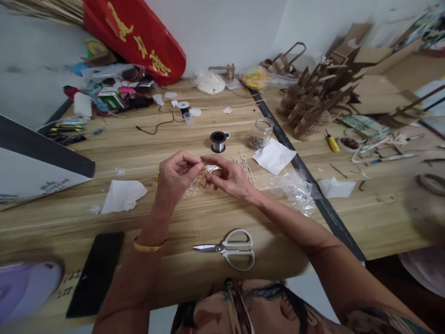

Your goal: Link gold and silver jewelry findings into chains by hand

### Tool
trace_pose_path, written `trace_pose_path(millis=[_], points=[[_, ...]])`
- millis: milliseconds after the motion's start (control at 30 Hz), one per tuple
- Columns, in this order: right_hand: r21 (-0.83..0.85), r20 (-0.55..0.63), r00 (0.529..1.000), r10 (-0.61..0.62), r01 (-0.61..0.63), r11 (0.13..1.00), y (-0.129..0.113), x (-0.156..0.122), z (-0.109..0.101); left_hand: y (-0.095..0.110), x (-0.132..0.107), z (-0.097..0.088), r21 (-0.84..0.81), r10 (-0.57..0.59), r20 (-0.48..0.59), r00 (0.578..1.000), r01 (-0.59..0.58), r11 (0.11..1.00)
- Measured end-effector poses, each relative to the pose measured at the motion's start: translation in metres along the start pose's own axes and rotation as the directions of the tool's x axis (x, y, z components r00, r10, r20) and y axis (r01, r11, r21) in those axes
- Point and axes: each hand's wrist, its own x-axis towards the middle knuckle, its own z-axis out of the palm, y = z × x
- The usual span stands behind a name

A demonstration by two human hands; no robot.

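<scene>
Both hands meet above the middle of the wooden table (194, 218). My left hand (177, 176) pinches a string of small gold beads (196, 183) that hangs from its fingertips toward the table. My right hand (225, 175) is closed in a pinch on the same beadwork from the right, fingertips touching those of the left. A yellow bangle (149, 247) circles my left wrist. More gold beads lie on the table behind the left hand.
White-handled scissors (231, 249) lie near the front edge. A black phone (95, 273) rests at front left, white paper (123, 195) beside it. A wire spool (218, 141), bead jar (260, 134), plastic bag (295, 188) and wooden models (313, 106) stand behind and right.
</scene>
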Motion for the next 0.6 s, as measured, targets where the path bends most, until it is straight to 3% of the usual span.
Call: trace_pose_path(millis=[100, 333, 467, 600], points=[[-0.016, 0.007, 0.999, -0.031, 0.031, 0.999, -0.003, 0.008, 0.001, -0.001, -0.002, 0.002, 0.237, 0.114, 0.003, 0.994, -0.111, 0.965], [-0.291, 0.072, 0.993, -0.089, 0.106, 0.951, 0.003, 0.023, -0.003, -0.009, -0.003, -0.002, 0.637, 0.279, 0.085, 0.956, -0.268, 0.723], [-0.455, 0.112, 0.989, -0.098, 0.139, 0.879, 0.014, 0.031, -0.001, -0.003, -0.004, 0.004, 0.691, 0.32, 0.097, 0.942, -0.295, 0.659], [-0.655, 0.145, 0.989, -0.024, 0.114, 0.747, 0.029, 0.034, 0.008, 0.016, -0.008, 0.03, 0.617, 0.326, 0.083, 0.942, -0.305, 0.726]])
